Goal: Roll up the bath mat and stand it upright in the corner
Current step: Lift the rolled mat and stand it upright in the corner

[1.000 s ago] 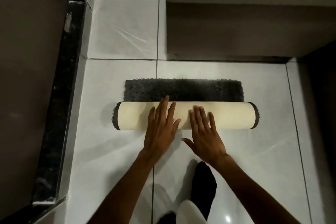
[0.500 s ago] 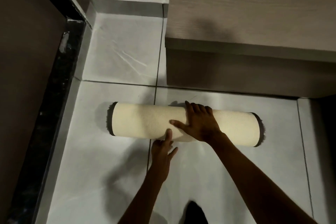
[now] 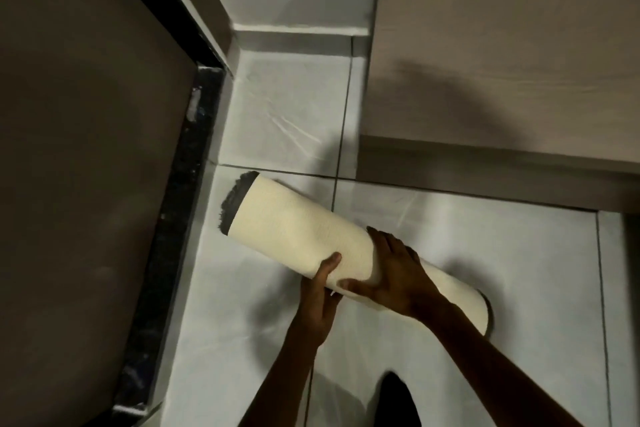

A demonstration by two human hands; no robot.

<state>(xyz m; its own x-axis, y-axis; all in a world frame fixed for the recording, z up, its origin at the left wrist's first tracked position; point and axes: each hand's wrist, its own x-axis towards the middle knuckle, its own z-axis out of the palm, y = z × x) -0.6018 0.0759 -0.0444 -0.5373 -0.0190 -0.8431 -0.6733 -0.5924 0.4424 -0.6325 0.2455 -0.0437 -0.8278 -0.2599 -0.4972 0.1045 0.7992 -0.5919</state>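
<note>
The bath mat (image 3: 294, 222) is a full roll, cream backing outward, dark grey pile showing at its ends. It slants across the white floor tiles, left end raised toward the upper left, right end low near the floor. My left hand (image 3: 320, 302) grips the roll from beneath, thumb on the cream side. My right hand (image 3: 394, 274) wraps over the top of its middle. The corner (image 3: 294, 55) of the white walls lies beyond the roll, at the top centre.
A dark door panel with a black threshold strip (image 3: 173, 218) runs down the left. A beige wooden cabinet (image 3: 502, 62) stands on the right, its base reaching the floor. A dark-socked foot (image 3: 398, 399) shows at the bottom edge.
The last flat strip of mat has been rolled in. Both hands have taken hold of the roll, and its left end has lifted and swung toward the upper left.
</note>
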